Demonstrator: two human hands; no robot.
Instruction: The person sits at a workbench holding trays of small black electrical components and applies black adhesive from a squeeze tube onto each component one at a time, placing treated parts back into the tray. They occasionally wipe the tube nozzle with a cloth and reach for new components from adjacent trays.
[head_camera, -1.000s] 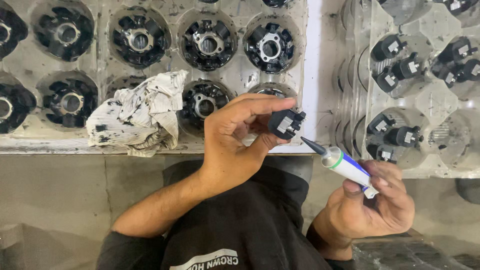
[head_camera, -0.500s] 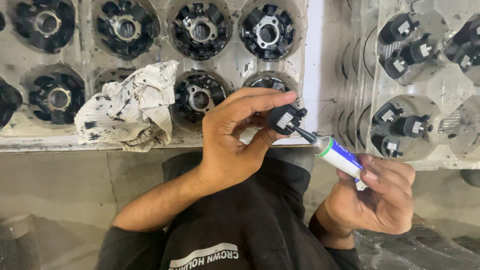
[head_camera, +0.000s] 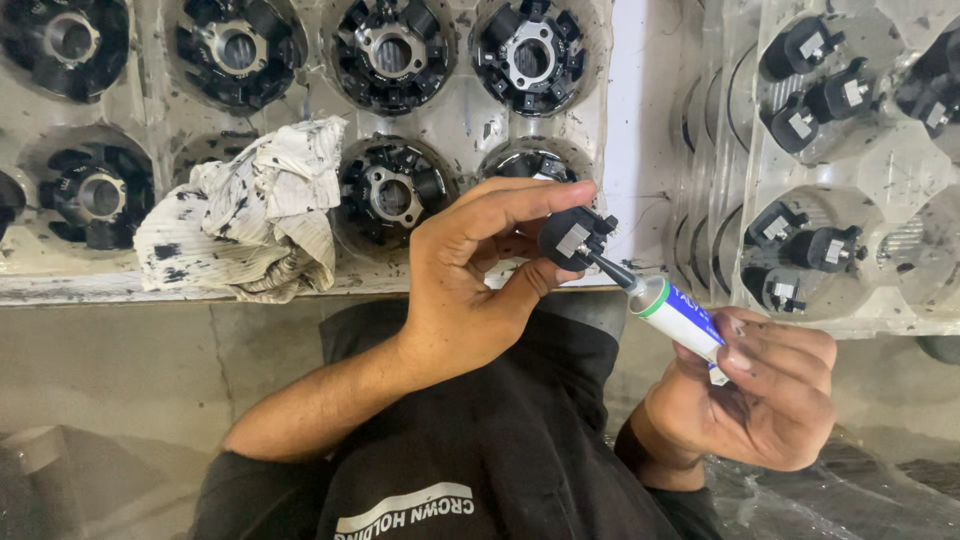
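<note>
A small black plastic part with a silver metal tab (head_camera: 576, 238) is pinched in the air. A white tube with a dark pointed nozzle (head_camera: 672, 310) tilts up-left, nozzle tip touching the part.

A small white tube (head_camera: 678, 312) with blue label and green band lies in the right hand's (head_camera: 750, 400) fingers.

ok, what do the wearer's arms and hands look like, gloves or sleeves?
Both the left hand and the right hand are bare, no gloves. Forearms are uncovered too: no long sleeves, watch, rings or bands visible. Only a dark shirt with pale lettering shows below them.
</note>
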